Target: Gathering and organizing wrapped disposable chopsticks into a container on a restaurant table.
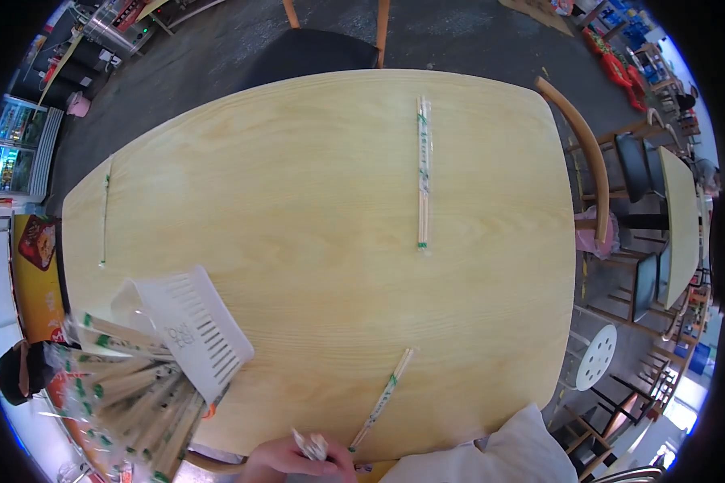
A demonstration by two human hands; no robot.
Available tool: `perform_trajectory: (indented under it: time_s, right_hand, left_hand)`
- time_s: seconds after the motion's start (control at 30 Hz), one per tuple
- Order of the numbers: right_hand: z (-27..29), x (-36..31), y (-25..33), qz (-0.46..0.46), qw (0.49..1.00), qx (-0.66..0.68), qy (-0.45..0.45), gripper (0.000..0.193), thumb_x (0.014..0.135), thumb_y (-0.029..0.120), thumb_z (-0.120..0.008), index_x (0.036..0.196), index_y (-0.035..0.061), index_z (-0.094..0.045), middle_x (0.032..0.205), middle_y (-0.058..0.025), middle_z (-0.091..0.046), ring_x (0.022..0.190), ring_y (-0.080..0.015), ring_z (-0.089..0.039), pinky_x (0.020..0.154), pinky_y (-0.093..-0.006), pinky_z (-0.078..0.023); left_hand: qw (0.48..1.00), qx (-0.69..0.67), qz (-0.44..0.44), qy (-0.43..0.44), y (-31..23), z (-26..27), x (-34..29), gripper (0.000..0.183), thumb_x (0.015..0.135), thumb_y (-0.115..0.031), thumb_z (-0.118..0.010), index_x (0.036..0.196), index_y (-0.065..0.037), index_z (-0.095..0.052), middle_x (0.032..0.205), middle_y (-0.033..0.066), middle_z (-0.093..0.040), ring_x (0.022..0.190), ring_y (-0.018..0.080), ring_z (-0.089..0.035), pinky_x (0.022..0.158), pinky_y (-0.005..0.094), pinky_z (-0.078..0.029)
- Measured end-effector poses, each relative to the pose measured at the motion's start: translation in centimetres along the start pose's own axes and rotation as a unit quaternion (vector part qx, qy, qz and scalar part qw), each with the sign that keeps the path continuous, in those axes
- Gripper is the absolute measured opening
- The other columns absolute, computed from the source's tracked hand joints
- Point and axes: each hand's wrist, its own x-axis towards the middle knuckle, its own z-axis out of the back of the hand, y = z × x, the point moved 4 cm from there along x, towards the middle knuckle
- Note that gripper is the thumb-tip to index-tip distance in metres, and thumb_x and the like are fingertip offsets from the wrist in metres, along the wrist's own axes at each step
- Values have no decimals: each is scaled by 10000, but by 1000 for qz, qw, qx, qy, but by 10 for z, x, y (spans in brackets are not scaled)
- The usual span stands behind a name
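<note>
The fingers of the right hand (304,458), at the table's near edge, are curled around a crumpled whitish piece (312,445), perhaps wrapper ends; the left hand does not show, so its grip cannot be told. Laying-out looks partly done: wrapped chopsticks lie at the far left (105,213), at the far right (424,173) and near the hand (382,398) on the wooden table (298,241). Most wrapped chopsticks (141,394) remain in the tilted white slotted basket (209,330), near left, seemingly left over to hand out.
</note>
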Motion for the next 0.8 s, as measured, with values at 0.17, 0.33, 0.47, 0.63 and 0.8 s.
perform_trajectory:
  time_s: [0.17, 0.33, 0.47, 0.63, 0.8]
  right_hand:
    - [-8, 23, -8, 105, 994, -25, -24, 443, 1012, 336, -621, 1400, 123, -645, 1378, -208, -654, 1191, -411, -666, 970, -478, -554]
    - [14, 37, 2, 240, 968, -55, -42, 454, 1011, 329, -624, 1416, 125, -635, 1400, -207, -642, 1202, -400, -665, 978, -468, -552]
    - [88, 22, 2, 327, 937, -111, -59, 463, 1009, 323, -626, 1429, 126, -628, 1418, -205, -633, 1211, -391, -663, 985, -460, -550]
    - [189, -29, 5, 410, 884, -215, -66, 476, 1008, 316, -629, 1445, 128, -618, 1440, -204, -622, 1222, -379, -661, 993, -449, -547]
    - [309, -106, 72, 273, 838, -42, 471, 390, 1030, 332, -659, 1319, 76, -712, 1279, -161, -726, 1149, -351, -697, 967, -430, -555]
  left_hand:
    - [993, -94, -69, -22, 17, 6, 3, 335, 1097, -298, -567, 1164, 22, -640, 824, 50, -577, 743, 113, -534, 653, 254, -404]
    - [965, -187, -185, -5, 42, -18, 20, 294, 1116, -282, -537, 1277, -36, -544, 826, 15, -515, 669, 59, -474, 545, 216, -336]
    - [912, -247, -307, -111, 58, -24, 38, 311, 1098, -263, -547, 1349, -82, -509, 902, 42, -564, 716, 143, -560, 613, 319, -477]
    - [868, -232, -379, -222, 52, -24, 45, 412, 1081, -244, -536, 1457, -89, -468, 1216, 112, -627, 1044, 273, -669, 903, 495, -599]
    - [844, -223, -441, -210, 44, -24, 37, 483, 1098, -236, -478, 1542, -63, -399, 1446, 178, -543, 1330, 347, -573, 1145, 578, -482]
